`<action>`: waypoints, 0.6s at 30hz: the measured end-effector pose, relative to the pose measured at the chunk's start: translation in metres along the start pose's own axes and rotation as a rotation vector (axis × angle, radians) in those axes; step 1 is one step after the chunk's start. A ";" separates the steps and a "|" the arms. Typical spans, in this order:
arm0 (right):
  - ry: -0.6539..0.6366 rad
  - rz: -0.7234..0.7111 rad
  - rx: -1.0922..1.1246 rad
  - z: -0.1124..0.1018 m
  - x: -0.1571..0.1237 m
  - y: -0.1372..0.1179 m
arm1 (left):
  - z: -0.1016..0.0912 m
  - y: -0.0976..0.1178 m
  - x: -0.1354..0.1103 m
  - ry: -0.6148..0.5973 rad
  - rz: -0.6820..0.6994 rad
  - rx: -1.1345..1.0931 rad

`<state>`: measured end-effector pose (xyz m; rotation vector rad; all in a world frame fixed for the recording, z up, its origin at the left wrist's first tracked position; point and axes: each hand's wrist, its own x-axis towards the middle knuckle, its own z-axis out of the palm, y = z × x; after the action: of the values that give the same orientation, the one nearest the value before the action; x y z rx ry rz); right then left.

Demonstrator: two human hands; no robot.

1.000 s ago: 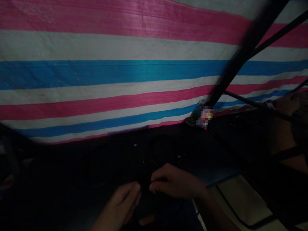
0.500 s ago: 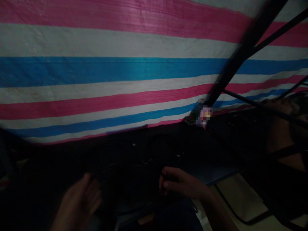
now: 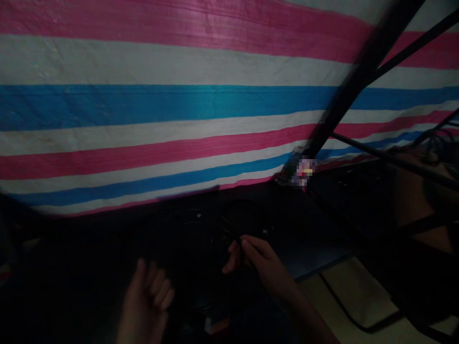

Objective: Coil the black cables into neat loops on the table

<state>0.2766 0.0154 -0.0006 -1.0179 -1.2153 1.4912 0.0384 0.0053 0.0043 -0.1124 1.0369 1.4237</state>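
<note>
Dark cord or wire [image 3: 234, 239]: thin, black, barely legible in the gloom, lying on the dark work surface [image 3: 107, 258] low in the head view, just below the striped tarp.

Right hand [image 3: 256, 260]: fingers curled, thumb and fingertips [image 3: 233, 248] pinched together on the cord; the grip itself is too dim to make out in detail.

Left hand [image 3: 147, 298]: lower left of the right hand, apart from it, palm up, fingers loosely spread, holding nothing.

Striped tarp [image 3: 161, 95]: pink, white and blue bands, fills the upper half of the view as a backdrop.

Black metal bars [image 3: 358, 76]: slanting across the right side, in front of the tarp.

Pale board [image 3: 362, 296]: lower right, beside the right forearm, with a black cable [image 3: 340, 306] looping across it.
</note>
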 end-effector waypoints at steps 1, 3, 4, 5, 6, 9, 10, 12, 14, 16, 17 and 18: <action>0.016 0.016 0.074 0.004 0.001 0.001 | 0.001 -0.004 -0.001 0.003 0.015 0.002; 0.031 0.018 0.188 0.010 0.003 0.003 | 0.005 -0.009 -0.004 0.027 0.049 0.012; 0.023 0.005 0.218 0.012 0.004 0.003 | 0.007 -0.010 -0.005 0.042 0.061 0.008; 0.003 -0.012 0.223 0.014 0.004 0.003 | 0.009 -0.009 -0.006 0.051 0.068 -0.006; -0.027 -0.029 0.208 0.015 0.004 0.003 | 0.010 -0.007 -0.007 0.055 0.073 -0.027; -0.154 -0.034 0.143 0.011 -0.001 0.002 | 0.011 0.006 -0.007 0.064 0.114 -0.072; -0.196 -0.009 0.136 0.008 -0.004 0.004 | 0.010 0.012 -0.007 0.063 0.143 -0.067; -0.292 0.103 0.111 -0.003 -0.013 0.012 | 0.008 0.024 -0.007 0.042 0.192 -0.039; -0.466 0.291 0.021 -0.017 -0.023 0.023 | 0.007 0.037 -0.009 0.005 0.218 -0.029; -0.685 0.445 -0.120 -0.031 -0.033 0.032 | 0.009 0.049 -0.013 -0.007 0.228 -0.030; -0.760 0.481 -0.194 -0.037 -0.037 0.036 | 0.011 0.053 -0.015 0.000 0.242 -0.031; -0.792 0.490 -0.264 -0.040 -0.041 0.039 | 0.013 0.056 -0.016 0.007 0.260 -0.030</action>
<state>0.3184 -0.0189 -0.0437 -0.9611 -1.8351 2.2901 0.0014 0.0137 0.0507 -0.0039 1.0647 1.6750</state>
